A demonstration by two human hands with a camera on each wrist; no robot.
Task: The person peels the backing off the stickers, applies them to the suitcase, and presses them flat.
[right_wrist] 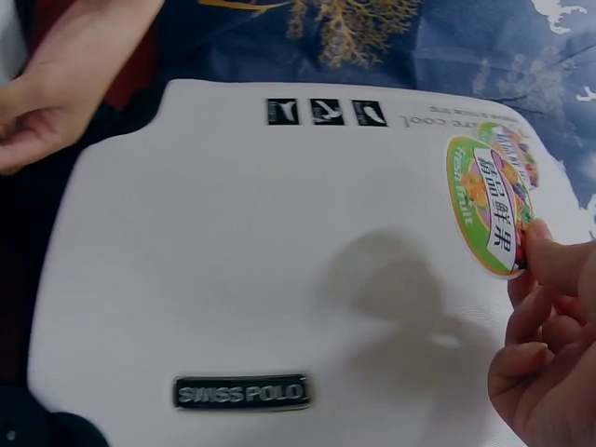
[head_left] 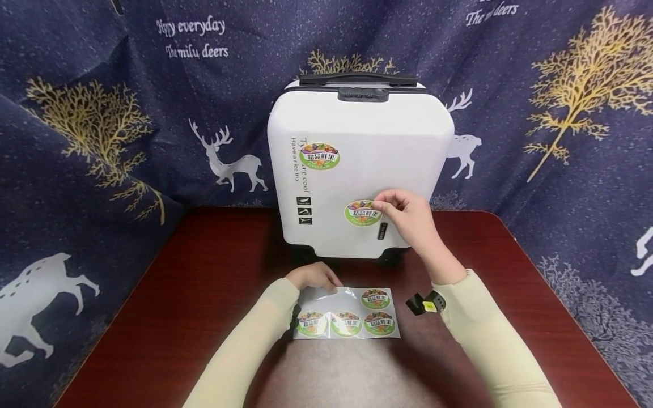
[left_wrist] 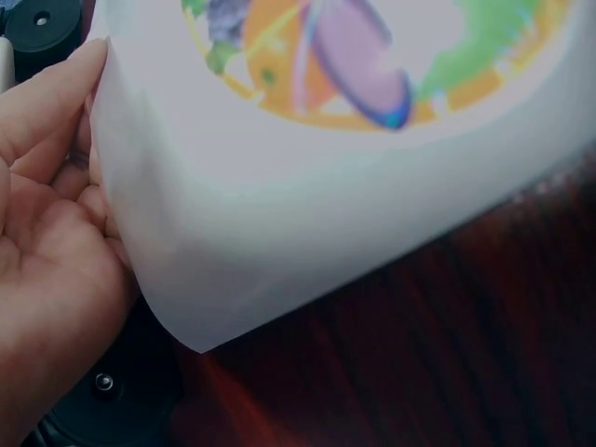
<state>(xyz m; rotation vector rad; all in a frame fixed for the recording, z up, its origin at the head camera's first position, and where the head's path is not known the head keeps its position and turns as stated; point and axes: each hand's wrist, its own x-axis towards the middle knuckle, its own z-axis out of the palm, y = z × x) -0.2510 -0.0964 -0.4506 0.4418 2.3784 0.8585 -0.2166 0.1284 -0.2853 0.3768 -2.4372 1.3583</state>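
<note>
My right hand [head_left: 408,218] pinches the edge of an oval fruit sticker [head_left: 361,214] between thumb and fingers. In the right wrist view the sticker stands out before the front face of a white suitcase [head_left: 357,122], its shadow falling on the shell. A matching sticker [head_left: 319,156] is stuck at the upper left of that face, over the printed lettering. Below the suitcase, my left hand [head_left: 313,276] holds the edge of a sticker sheet [head_left: 334,300] between thumb and fingers. Several stickers are on the sheet, and its upper left part is bare backing.
The suitcase stands upright at the back of a dark red table [head_left: 214,272], with a black handle [head_left: 357,79] on top and a nameplate [right_wrist: 242,392] low on its front. A blue printed cloth [head_left: 229,90] hangs behind and along both sides.
</note>
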